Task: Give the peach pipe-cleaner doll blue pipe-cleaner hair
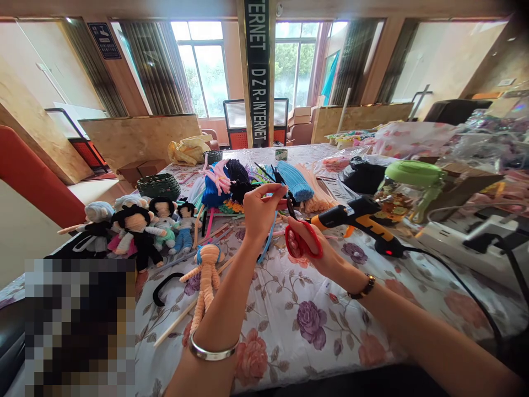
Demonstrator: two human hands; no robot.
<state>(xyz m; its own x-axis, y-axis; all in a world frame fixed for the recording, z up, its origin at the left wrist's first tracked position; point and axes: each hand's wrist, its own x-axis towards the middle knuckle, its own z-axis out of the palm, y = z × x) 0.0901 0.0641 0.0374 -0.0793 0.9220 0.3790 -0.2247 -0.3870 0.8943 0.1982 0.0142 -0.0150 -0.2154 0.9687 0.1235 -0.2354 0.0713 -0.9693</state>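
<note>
My right hand (316, 248) is wrapped round the red handles of a pair of scissors (305, 240), whose dark blades point up and to the left. Just left of the blades, my left hand (263, 209) is closed in a pinch; what its fingertips hold is too small to make out. Below and left of that hand, a peach doll (205, 275) with blue on its head lies on the flowered cloth, partly hidden by my left forearm. A curved black strip (165, 286) is beside the doll.
Several finished dolls (138, 231) sit at the left. Bundles of fuzzy stems (293, 182) lie ahead of my hands. A yellow and black glue gun (359, 220), its cable, a white power strip (458, 242) and a green-lidded jar (413, 173) are at the right.
</note>
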